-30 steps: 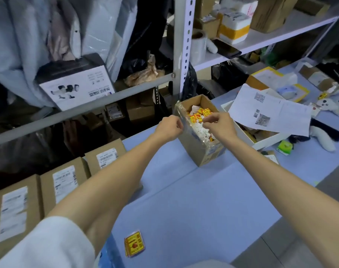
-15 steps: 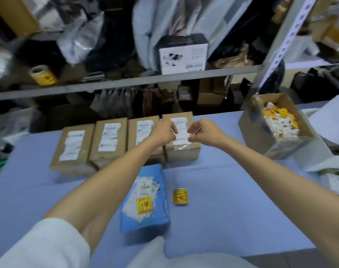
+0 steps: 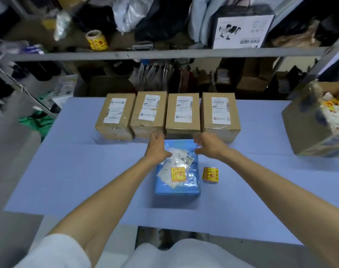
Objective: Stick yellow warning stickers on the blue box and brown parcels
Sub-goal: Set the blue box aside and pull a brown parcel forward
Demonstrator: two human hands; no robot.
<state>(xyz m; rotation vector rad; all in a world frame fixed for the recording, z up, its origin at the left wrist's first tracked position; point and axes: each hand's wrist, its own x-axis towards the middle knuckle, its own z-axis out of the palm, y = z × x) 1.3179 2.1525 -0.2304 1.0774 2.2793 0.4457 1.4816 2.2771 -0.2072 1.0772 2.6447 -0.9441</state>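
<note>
1. The blue box lay flat on the table, just in front of a row of four brown parcels, and already carried a yellow warning sticker on its top, over the white labels.
2. The left hand rested at the box's far-left edge with its fingers fairly straight and the thumb lying over a label; no sticker showed in it.
3. The right hand sat at the far-right corner with its fingers loosely curled. Whether it gripped the corner or only touched it could not be told.
4. Judged from this, the blue box's part looked done, and both hands seemed to be steadying it or getting ready to shift it.
5. None of the four parcels showed any yellow on top, so they appeared to remain.
6. The next move likely called for a fresh sticker from the loose stack just right of the box, peeled and pressed onto bare cardboard beside a parcel's white shipping label, without covering the barcode.
</note>
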